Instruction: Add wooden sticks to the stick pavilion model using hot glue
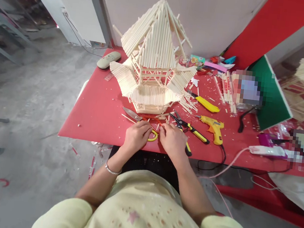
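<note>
A pavilion model built of pale wooden sticks (160, 43) stands upright on the red table in front of me. Close to its base, at the table's front edge, are both my hands. My left hand (137, 136) has its fingers curled together over a pair of scissors with a yellow handle (153, 136); the blades point to the left. My right hand (173, 140) is also closed, its fingertips a little apart from the left ones. What either hand pinches is hidden. An orange-red strip (153, 118) shows just beyond the fingertips.
Black-and-yellow pliers (197, 134), a yellow glue gun (214, 128) and a yellow utility knife (207, 104) lie to the right. Loose sticks (227, 91) are behind them. A green board (275, 95) stands farther right. A beige case (108, 60) rests at the table's left.
</note>
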`<control>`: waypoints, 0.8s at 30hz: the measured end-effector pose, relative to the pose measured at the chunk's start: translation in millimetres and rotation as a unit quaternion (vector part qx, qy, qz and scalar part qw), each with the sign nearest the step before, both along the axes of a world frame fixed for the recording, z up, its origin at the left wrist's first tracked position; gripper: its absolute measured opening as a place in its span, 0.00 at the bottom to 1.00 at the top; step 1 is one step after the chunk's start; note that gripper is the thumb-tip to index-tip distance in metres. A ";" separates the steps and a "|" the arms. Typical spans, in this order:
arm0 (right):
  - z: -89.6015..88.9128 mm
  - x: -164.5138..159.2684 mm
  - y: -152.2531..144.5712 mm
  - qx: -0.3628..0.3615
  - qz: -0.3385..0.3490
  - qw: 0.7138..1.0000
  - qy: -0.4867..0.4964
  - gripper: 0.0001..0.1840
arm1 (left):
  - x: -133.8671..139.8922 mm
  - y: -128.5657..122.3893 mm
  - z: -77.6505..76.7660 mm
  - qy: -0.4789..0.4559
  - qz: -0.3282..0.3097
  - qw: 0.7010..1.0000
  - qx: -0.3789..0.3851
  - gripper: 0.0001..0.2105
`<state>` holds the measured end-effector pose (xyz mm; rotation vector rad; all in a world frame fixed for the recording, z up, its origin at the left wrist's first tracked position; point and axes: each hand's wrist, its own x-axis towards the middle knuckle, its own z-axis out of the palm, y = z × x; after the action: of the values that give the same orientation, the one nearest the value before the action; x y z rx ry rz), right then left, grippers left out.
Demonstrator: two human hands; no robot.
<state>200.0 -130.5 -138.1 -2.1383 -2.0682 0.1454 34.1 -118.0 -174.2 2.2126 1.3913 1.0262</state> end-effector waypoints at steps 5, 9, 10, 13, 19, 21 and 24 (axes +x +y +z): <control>0.2 4.1 0.9 -0.002 0.018 1.000 0.009 0.15 | -5.7 -3.7 -3.2 0.019 -0.002 1.000 0.008 0.08; 3.4 2.9 6.4 0.020 0.040 0.999 0.027 0.16 | -6.9 -3.8 -6.2 -0.008 0.013 1.000 0.003 0.08; 4.4 0.5 8.5 0.031 0.059 0.997 0.037 0.16 | -7.0 -3.2 -6.6 -0.025 0.020 1.000 -0.001 0.08; 6.2 -11.0 16.5 0.048 0.138 0.988 0.055 0.16 | -7.6 -1.0 -6.3 -0.080 0.035 0.996 -0.011 0.08; 1.7 -27.3 30.6 0.047 0.163 0.984 0.056 0.14 | -8.5 -0.3 -7.0 -0.092 0.048 0.994 -0.016 0.08; 0.5 -23.5 30.9 0.053 0.152 0.985 0.062 0.15 | -8.2 -1.5 -8.4 -0.055 0.062 0.996 -0.018 0.08; 0.0 -9.7 27.8 0.078 0.117 0.986 0.087 0.16 | -6.7 -3.1 -10.6 -0.001 0.082 0.997 -0.012 0.09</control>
<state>190.3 -102.7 -138.2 -1.7248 -2.1444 0.1855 27.4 -121.1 -184.8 2.1087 1.5972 1.0594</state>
